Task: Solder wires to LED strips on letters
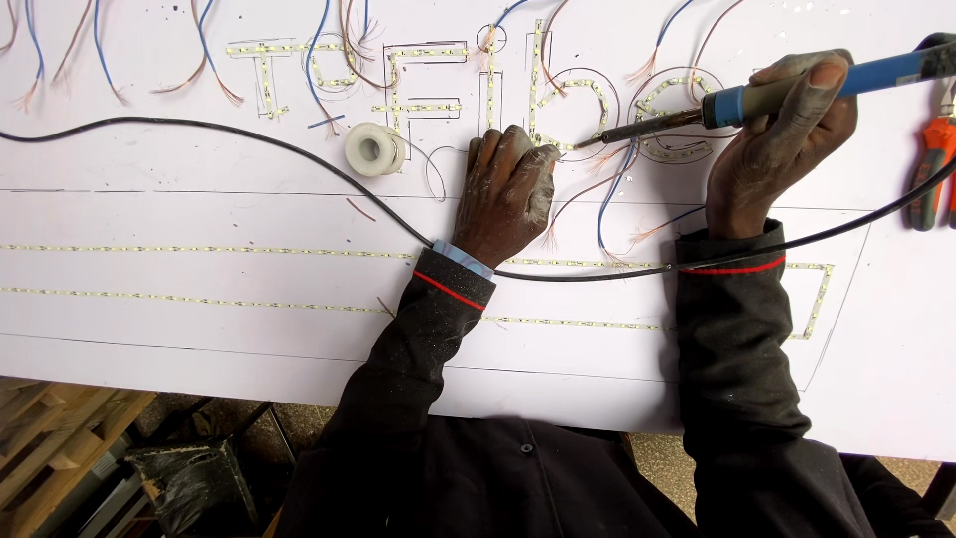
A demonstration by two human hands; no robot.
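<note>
Left of the solder spool point(372, 149), well apart: loose blue and copper wire tails point(204, 70) fanned over white board worktop point(149, 329), plus first LED-strip letter point(264, 70). Black cable point(249, 134) arcing past spool on its near side, then running right under both wrists.

Just right of spool: left hand point(506, 194) lying palm-down on board, fingers curled and pointing away from body, grip narrow, pressing strip at fingertips; cannot tell whether anything thin is pinched under them. Left fingertips touching foot of LED letter outline point(543, 90).

Further right of spool: soldering iron point(757, 100), long axis almost level, slightly tilted, blue handle high on right, dark metal tip low on left. Tip point(588, 142) landing just beside left fingertips, on their right, at strip joint. So work point lies left of right-hand grip, along iron's axis, and right beside left hand.

Right hand point(782, 149) wrapped tight round iron's handle, thumb on top, grip closed on soldering iron. Blue and copper wire ends point(607, 204) looping between both hands, near side of tip.

Far right of spool, at frame edge: orange-handled pliers point(931, 169) lying on board, well apart from tip. Two long straight LED strips point(199, 249) on near side of spool, crossing under forearms.
</note>
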